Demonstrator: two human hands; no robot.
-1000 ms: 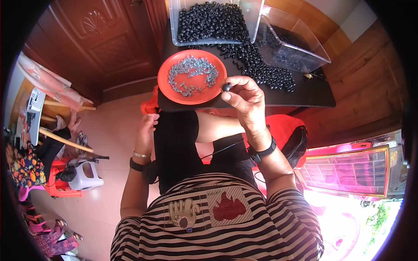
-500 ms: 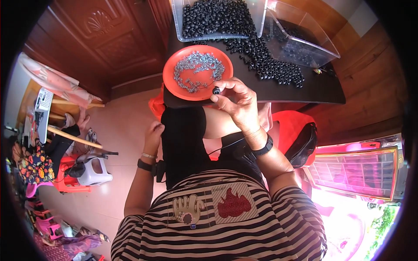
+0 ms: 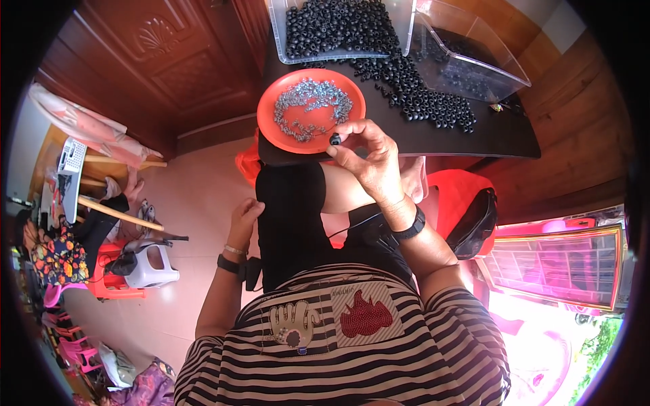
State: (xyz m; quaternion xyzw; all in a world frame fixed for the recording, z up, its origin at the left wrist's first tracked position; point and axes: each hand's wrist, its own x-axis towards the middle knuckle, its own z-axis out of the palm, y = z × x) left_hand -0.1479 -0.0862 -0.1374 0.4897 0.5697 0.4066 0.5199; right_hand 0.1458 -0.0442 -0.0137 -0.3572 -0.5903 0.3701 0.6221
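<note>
My right hand [image 3: 377,162] pinches a small black round plastic part [image 3: 335,139] between thumb and forefinger, over the near right rim of an orange-red plate [image 3: 267,125]. A hole or recess seems to show in its face. On the plate lies a loose ring of tiny silvery metal pieces [image 3: 315,93]. My left hand [image 3: 245,220] is low beside my left knee, away from the table, fingers curled closed; whatever may be inside is hidden. Many similar black parts [image 3: 437,108] are spread on the dark table [image 3: 487,139] to the right of the plate.
A clear bin [image 3: 410,40] heaped with black parts stands at the table's far side. A second clear container [image 3: 511,74] sits tilted to its right. Stools [image 3: 152,265] and another person's bare foot [image 3: 133,184] are at the left; a red seat [image 3: 443,193] is by my right leg.
The view has shifted slightly. My right hand keeps its pinch on the black part, which has turned a little at the plate's rim. My left hand remains beside my knee.
</note>
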